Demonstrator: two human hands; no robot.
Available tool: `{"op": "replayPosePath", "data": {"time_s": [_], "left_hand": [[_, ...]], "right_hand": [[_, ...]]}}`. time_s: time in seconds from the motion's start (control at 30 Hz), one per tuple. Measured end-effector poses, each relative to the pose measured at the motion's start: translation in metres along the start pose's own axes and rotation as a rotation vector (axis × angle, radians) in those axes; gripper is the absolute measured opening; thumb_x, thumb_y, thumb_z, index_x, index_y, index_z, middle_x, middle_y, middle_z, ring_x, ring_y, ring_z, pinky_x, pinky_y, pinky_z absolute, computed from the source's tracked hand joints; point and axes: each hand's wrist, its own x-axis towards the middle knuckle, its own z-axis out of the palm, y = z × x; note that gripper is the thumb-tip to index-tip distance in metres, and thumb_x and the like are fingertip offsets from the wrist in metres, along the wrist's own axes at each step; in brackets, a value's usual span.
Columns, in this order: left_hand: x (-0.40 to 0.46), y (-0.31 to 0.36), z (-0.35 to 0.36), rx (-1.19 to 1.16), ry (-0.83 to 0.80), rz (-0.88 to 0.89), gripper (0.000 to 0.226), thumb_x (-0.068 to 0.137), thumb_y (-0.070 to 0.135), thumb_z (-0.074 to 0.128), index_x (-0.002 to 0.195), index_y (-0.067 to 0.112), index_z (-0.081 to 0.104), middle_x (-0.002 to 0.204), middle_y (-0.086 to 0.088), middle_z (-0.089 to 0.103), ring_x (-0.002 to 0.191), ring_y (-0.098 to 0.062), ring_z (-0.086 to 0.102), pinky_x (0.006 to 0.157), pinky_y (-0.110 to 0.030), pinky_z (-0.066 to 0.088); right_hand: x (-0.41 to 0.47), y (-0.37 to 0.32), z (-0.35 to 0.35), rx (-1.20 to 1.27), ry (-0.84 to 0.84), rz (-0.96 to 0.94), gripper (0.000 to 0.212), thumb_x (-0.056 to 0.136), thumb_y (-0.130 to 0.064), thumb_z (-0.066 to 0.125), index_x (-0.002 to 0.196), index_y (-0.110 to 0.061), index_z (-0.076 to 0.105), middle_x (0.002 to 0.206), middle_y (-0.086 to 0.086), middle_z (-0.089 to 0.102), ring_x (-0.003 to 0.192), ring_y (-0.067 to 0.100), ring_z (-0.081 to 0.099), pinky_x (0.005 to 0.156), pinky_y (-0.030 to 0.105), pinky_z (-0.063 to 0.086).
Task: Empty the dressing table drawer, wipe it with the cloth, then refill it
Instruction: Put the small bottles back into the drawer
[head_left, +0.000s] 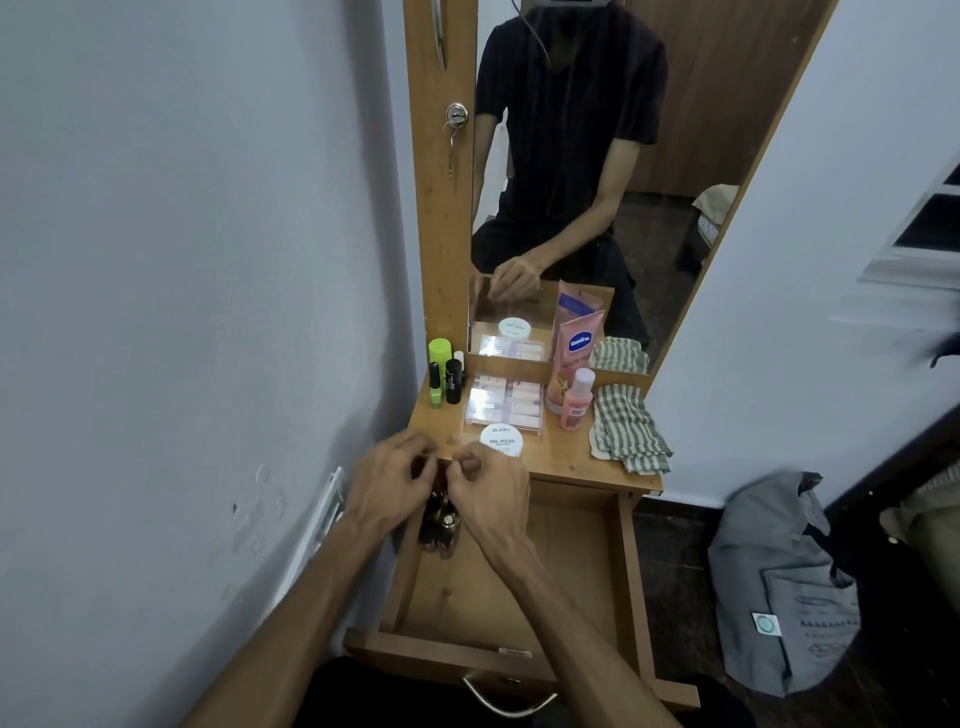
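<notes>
Both hands over the open wooden drawer (571, 561)

Left hand (389, 486) and right hand (488, 493) have curled fingers on small dark bottles (441, 525) at the drawer's back-left corner; the striped cloth (626, 428) lies crumpled on the desk (561, 457).

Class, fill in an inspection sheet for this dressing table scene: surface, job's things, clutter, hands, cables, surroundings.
Surface: wooden table top below a mirror.
Job's things: drawer open, small dark bottles at its back left; striped cloth on top.
Clutter: Vaseline tube, pink bottle, nail polish remover tub, clear box, green and black tubes.
Hands: left hand and right hand curled together over the bottles; grip unclear.
Cables: nothing seen.
Surroundings: grey bag on floor.
</notes>
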Motion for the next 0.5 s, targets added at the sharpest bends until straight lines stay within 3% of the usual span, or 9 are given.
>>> {"op": "replayPosePath", "data": {"time_s": [0.17,0.3,0.5], "left_hand": [[0.053,0.008,-0.005,-0.036,0.12,-0.139,0.02,0.094,0.028,0.064,0.11,0.017,0.071,0.106,-0.001,0.069,0.087,-0.021,0.065,0.073,-0.03,0.05],[0.085,0.004,0.0,-0.039,0.198,-0.268,0.03,0.094,0.029,0.066,0.119,0.014,0.067,0.115,-0.004,0.069,0.099,-0.024,0.066,0.077,-0.029,0.045],[0.106,-0.011,0.01,-0.005,0.144,-0.323,0.043,0.092,0.04,0.068,0.128,0.018,0.063,0.115,-0.001,0.067,0.101,-0.022,0.065,0.074,-0.026,0.04]], "right_hand": [[0.045,-0.021,0.002,0.031,0.06,-0.001,0.016,0.088,-0.03,0.064,0.095,-0.024,0.077,0.083,-0.006,0.077,0.072,0.009,0.069,0.072,0.032,0.06],[0.082,-0.031,0.006,0.012,0.057,0.037,0.022,0.087,-0.035,0.067,0.106,-0.024,0.073,0.091,-0.007,0.077,0.086,0.018,0.07,0.078,0.037,0.057],[0.116,-0.038,0.017,-0.086,0.049,0.021,0.031,0.085,-0.038,0.072,0.112,-0.023,0.067,0.099,0.0,0.073,0.094,0.026,0.067,0.078,0.037,0.054]]}}
